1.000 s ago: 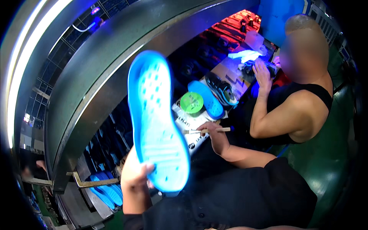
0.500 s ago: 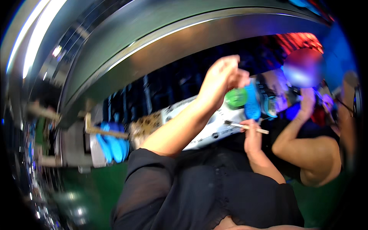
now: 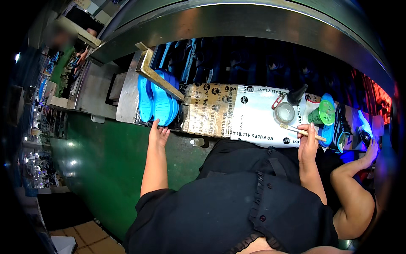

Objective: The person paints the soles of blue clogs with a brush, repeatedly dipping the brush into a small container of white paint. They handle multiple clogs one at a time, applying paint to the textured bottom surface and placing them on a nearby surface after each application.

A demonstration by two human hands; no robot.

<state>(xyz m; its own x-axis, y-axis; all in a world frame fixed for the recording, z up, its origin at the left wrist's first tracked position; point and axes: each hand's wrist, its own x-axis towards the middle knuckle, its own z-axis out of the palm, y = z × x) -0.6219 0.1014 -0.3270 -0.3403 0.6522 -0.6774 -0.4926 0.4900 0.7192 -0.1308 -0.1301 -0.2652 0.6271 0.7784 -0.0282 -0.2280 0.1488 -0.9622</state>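
At the left end of the bench, my left hand (image 3: 158,136) reaches to a stack of blue shoe soles (image 3: 164,111). Its fingertips touch the near end of the stack, with the fingers apart. My right hand (image 3: 308,143) is closed around a small brush (image 3: 318,137) with a pale wooden handle. The bristles point left, over the near rim of a round clear jar (image 3: 284,113). Behind the jar lies a red-handled tool (image 3: 278,100), and a black cone-tipped bottle (image 3: 298,95) leans there. Right of them is a green-lidded cup (image 3: 325,114), beside another blue sole (image 3: 327,132).
White printed sheeting (image 3: 258,118) and brown printed tape (image 3: 208,110) cover the bench. A metal angle bracket (image 3: 158,78) juts over the soles. Dark shoe parts line the conveyor behind, under a steel beam (image 3: 237,29). A co-worker's arm (image 3: 353,175) is close at right. A small bottle (image 3: 197,142) stands below the bench edge.
My left hand has swung from above the green cup over to the blue soles at the left. The view has turned left. The brush stays in my right hand.
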